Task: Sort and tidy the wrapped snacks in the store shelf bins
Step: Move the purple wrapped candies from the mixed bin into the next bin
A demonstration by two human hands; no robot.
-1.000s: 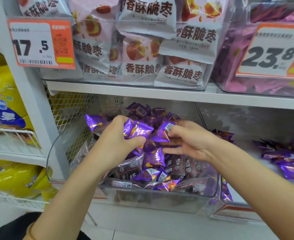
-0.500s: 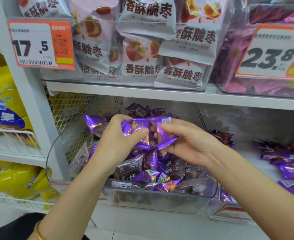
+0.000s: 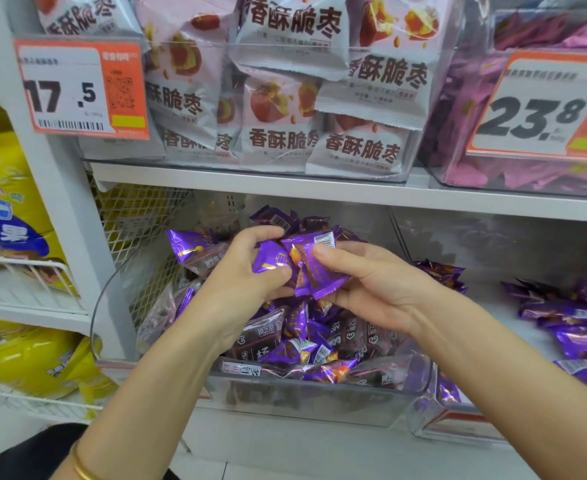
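Both hands met above a clear bin on the lower shelf. The left hand had its fingers curled round a purple snack, with the thumb pressed against the wrapper's lower edge. The right hand pinched a second snack, thumb on top near its barcode and fingers beneath. The two wrappers touched between the hands.

Under them the bin held a pile of purple and dark brown wrapped snacks, heaped higher at the back than along the front wall. A gold bracelet sat on the left wrist. To the right on the same shelf, loose purple packets lay well apart from the bin.

On the upper shelf, white packets printed with red fruit stood packed together. An orange price tag reading 17.5 hung at their left, and another tag reading 23.8 fronted pink packets. Yellow bags filled the wire racks at far left.
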